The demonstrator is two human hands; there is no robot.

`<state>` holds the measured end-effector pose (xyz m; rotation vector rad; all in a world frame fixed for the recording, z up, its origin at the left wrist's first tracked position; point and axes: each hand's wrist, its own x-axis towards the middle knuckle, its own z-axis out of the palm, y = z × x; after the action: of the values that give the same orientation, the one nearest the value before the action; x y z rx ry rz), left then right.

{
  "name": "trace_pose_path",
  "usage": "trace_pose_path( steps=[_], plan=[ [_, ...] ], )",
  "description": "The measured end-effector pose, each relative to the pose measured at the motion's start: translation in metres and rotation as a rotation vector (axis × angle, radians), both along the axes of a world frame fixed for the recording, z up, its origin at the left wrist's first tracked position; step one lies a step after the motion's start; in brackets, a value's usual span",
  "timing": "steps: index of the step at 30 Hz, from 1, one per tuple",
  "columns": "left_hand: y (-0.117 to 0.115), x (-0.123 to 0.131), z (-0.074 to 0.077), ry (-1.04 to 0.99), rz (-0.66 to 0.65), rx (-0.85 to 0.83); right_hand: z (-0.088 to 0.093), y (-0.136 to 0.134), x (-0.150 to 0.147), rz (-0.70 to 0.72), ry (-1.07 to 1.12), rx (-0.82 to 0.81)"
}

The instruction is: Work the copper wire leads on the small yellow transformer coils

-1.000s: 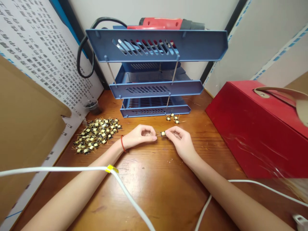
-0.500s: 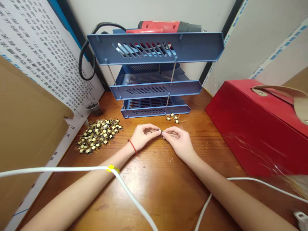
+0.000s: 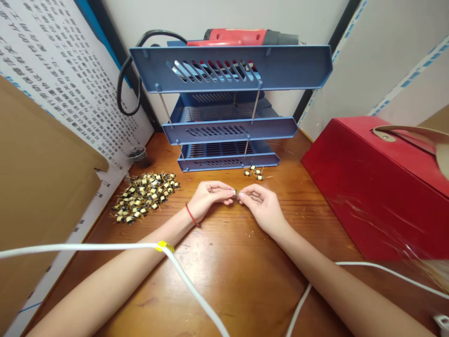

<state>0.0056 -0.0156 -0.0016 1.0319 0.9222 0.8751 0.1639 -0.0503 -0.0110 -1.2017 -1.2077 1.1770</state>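
Note:
Between the thumb and fingers of my left hand is a small wire-wound coil with a yellow-wrapped body and a dark pinned base. My right hand is pinched closed just right of the coil; whatever its fingertips hold, perhaps a fine wire, is too small to make out. To the left lies a pile of similar coils, with thin copper-coloured leads sticking out. A few more coils sit apart on the table beyond my right hand.
A three-tier blue tray rack stands at the back, with a red power tool on top. A small clear cup of dark bits is at left. A red box stands at right. White cable crosses in front of my left forearm.
My right fingertips have drawn slightly away from the coil, which now shows more of its dark base in my left hand. The view has shifted a little.

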Motion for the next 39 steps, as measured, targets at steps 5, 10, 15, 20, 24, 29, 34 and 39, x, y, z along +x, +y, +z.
trace_pose_path(
  steps=[5,10,15,20,24,29,34,39],
  plan=[
    [0.002,-0.004,-0.002,-0.033,-0.08,0.003,-0.001,0.0,0.0,0.05,-0.025,0.02],
    [0.002,-0.004,-0.003,0.0,-0.113,0.093,0.0,0.0,0.003,0.093,-0.02,0.031],
    [0.002,-0.004,-0.002,0.072,-0.145,0.162,0.005,-0.002,0.004,0.14,-0.035,0.03],
    [0.002,-0.004,0.0,0.09,-0.115,0.158,0.002,-0.001,0.002,0.057,-0.027,0.037],
    [0.002,-0.002,-0.001,0.07,-0.079,0.142,0.0,-0.002,0.002,-0.049,-0.044,0.103],
    [0.0,-0.002,-0.001,-0.005,0.015,0.091,0.005,-0.011,0.0,-0.088,-0.291,0.37],
    [-0.001,-0.002,0.002,-0.054,0.041,0.038,0.008,-0.013,0.0,-0.013,-0.436,0.379],
    [0.001,-0.003,0.0,-0.052,-0.025,0.071,0.006,-0.008,0.002,0.023,-0.366,0.26]
  ],
)
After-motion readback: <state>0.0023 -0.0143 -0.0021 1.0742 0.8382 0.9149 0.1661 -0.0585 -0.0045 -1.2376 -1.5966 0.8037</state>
